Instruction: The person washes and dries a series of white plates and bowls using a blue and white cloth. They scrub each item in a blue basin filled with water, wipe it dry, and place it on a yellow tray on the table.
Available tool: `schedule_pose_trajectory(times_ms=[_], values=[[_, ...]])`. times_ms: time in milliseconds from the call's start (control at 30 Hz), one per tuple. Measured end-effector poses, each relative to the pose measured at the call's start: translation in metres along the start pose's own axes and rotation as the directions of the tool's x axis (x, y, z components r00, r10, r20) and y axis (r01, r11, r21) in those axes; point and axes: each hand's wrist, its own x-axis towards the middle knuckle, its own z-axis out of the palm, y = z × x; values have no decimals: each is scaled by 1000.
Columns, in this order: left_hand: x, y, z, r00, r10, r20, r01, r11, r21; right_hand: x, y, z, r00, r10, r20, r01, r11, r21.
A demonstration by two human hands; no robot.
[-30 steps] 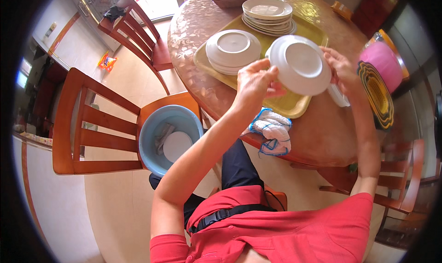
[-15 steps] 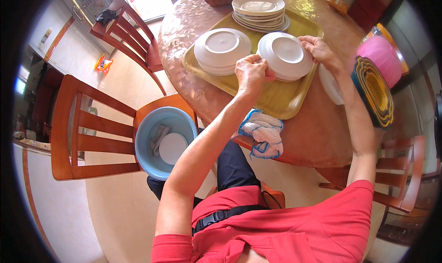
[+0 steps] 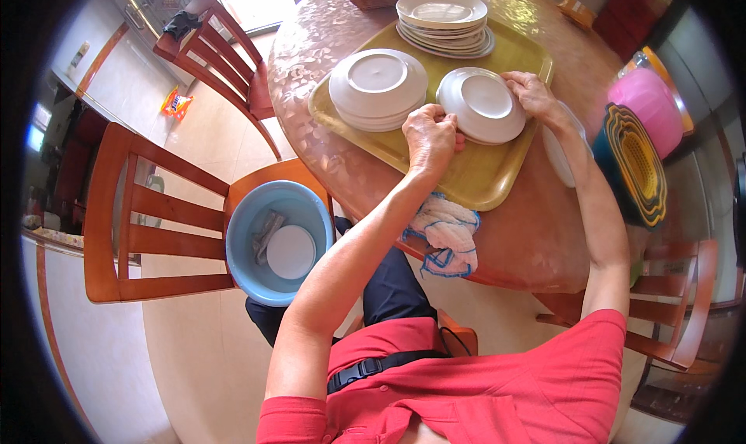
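On the yellow-green tray, a small pile of upside-down white plates lies between my hands. My left hand is closed at its near left rim, thumb and fingers pinched together. Curled fingers of my right hand grip the far right rim. Just left of it stands a taller stack of upside-down white plates. Behind, a third stack of white plates has its top plate facing up.
A crumpled cloth with blue edging hangs over the table's front edge. A blue basin holding a white round item sits on the chair at left. Right of the tray are a white plate, nested baskets and a pink container.
The pile between my hands sits slightly lower and looks flatter. Both hands have moved slightly down with it, staying at its rim. The whole view has shifted a little.
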Motion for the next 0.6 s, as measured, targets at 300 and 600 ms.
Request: schedule_pose_trajectory(times_ms=[300,600], values=[[0,-4,0,998,-1,-64,-3,998,-71,-8,-15,-1,998,-44,-43,41,996,-76],[1,-3,-2,999,-38,10,38,998,-44,-6,-8,-1,998,-14,-62,9,996,-91]])
